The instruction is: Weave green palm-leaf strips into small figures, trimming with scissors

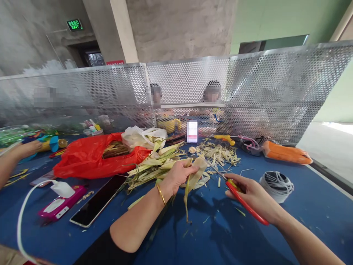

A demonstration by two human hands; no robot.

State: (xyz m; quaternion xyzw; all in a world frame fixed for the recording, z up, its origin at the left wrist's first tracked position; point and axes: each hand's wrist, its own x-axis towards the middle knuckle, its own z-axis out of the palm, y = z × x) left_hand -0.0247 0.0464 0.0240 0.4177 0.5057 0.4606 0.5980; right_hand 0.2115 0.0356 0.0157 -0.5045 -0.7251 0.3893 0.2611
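My left hand point(179, 175) pinches a pale dried corn husk point(199, 171) between thumb and fingers, and a thin strip of it hangs toward the table. In my right hand point(252, 193) is a pair of scissors point(242, 202) with red and yellow handles. Its blades point up and left, with the tips near the husk's upper edge; whether they touch it I cannot tell. Behind my left hand lies a heap of corn husks point(154, 165). A pile of cut husk scraps point(217, 152) sits beyond the scissors.
Left are a red plastic bag point(82, 156), a black-screened phone point(97, 202) and a magenta power strip point(63, 202) with a white cable. A twine ball point(276, 186) and orange packet point(286, 152) lie right. A perforated metal screen point(187, 81) stands behind. Another person's hand point(30, 148) is far left.
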